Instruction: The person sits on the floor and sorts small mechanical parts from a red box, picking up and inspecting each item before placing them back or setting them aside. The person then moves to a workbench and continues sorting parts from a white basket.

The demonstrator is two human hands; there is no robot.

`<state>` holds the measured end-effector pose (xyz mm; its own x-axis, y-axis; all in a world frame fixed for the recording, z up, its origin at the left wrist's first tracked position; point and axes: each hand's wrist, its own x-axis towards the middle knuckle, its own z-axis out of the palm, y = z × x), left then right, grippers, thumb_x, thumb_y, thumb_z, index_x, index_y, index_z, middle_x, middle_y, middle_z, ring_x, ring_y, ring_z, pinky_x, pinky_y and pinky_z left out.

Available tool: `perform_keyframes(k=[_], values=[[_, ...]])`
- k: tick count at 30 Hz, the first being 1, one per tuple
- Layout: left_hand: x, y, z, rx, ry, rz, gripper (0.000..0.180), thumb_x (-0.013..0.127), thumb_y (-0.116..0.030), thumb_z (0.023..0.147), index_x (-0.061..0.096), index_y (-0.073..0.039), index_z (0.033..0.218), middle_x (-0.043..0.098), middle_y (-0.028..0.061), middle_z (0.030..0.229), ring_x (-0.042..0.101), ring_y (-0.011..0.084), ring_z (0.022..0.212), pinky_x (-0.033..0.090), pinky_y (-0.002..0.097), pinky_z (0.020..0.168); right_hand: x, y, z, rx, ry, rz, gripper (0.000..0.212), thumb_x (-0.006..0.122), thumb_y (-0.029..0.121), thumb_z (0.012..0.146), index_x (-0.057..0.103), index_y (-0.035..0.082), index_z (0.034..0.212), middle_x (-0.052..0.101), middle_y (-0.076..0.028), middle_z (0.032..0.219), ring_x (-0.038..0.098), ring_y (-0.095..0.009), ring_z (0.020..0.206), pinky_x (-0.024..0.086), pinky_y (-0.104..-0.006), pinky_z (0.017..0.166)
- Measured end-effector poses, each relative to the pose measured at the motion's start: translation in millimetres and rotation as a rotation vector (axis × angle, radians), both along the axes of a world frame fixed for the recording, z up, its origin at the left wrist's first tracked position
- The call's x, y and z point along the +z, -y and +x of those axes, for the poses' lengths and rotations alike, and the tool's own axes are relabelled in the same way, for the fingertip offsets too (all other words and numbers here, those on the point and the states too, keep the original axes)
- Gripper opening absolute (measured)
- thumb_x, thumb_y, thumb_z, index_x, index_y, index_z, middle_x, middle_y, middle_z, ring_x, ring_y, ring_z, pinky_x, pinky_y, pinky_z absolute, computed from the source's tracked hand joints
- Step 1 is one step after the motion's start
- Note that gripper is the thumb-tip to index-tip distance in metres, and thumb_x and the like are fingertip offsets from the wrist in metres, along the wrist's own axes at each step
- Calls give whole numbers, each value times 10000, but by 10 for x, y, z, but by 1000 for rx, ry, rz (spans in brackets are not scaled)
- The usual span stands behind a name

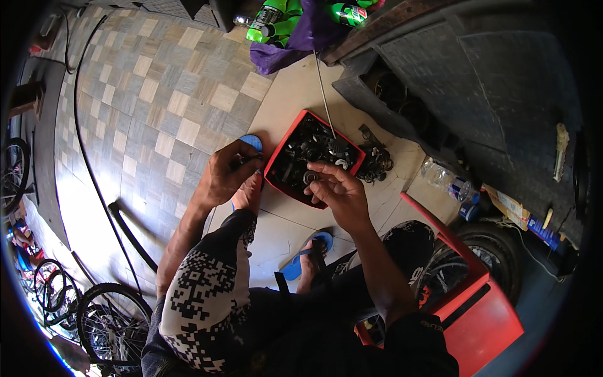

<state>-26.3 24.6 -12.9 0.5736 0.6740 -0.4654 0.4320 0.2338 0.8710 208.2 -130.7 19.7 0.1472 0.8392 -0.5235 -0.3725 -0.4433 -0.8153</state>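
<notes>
Fingers of the right hand [339, 188] pinched a small metal ring [310, 178] over the red parts tray [276, 157] on the floor [295, 107], while the left hand [226, 173] gripped a dark tool [250, 158] beside the tray's left edge.

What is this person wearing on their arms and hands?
Both hands, left and right, are bare: no gloves, rings or watch show. The forearms are bare too. A dark sleeve covers the right upper arm, with small pale lettering.
</notes>
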Motion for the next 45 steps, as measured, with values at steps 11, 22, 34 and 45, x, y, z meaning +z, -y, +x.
perform_keyframes(k=[11, 22, 34, 45], values=[[263, -42, 93, -52, 151, -302, 214, 754, -76, 957, 710, 41, 1131, 741, 66, 993, 660, 119, 907, 536, 272, 810, 308, 13, -92, -12, 117, 93, 435, 727, -47, 945, 616, -10, 1364, 726, -70, 1134, 683, -117, 1065, 541, -277, 960], [361, 8, 162, -25, 280, -539, 231, 818, -168, 938, 732, -2, 1073, 706, 15, 913, 600, 59, 805, 470, 218, 696, 466, -47, -133, -2, 210, 169, 437, 752, -91, 909, 614, -54, 1322, 693, -77, 1167, 685, -125, 1023, 548, -270, 901], [334, 16, 154, -45, 493, -644, 269, 830, -144, 914, 710, 6, 1102, 695, -2, 926, 594, 53, 811, 473, 212, 702, 421, -141, -239, 36, 273, 282, 427, 788, -62, 882, 650, 9, 1280, 662, -73, 1222, 635, -89, 939, 507, -230, 791], [374, -4, 153, -83, 470, -635, 255, 833, -165, 915, 735, -3, 1087, 685, -21, 915, 579, 45, 821, 471, 218, 713, 357, -234, -268, 106, 522, 375, 418, 843, 0, 844, 692, 64, 1228, 651, -49, 1139, 616, -97, 843, 502, -236, 720]])
